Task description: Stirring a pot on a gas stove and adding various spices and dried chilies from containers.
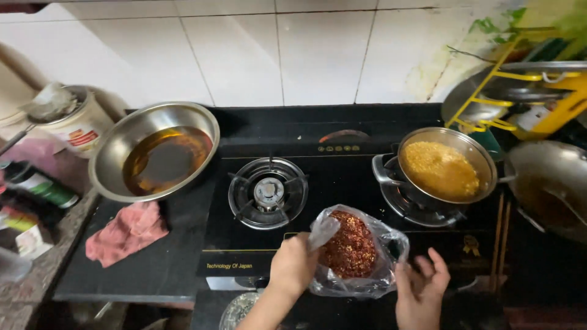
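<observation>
A clear plastic bag of red chili flakes (351, 247) rests on the front edge of a black gas stove (342, 174). My left hand (292, 266) pinches the bag's gathered top at its left side. My right hand (422, 287) is just right of the bag with fingers spread, holding nothing. A steel pan of yellow grainy food (441, 168) sits on the right burner. The left burner (268, 191) is bare.
A steel bowl of dark amber oil (160, 153) stands tilted left of the stove, a pink cloth (125, 232) in front of it. A wok (550, 186) and a yellow rack (520, 91) crowd the right. A white tub (73, 125) and bottles sit far left.
</observation>
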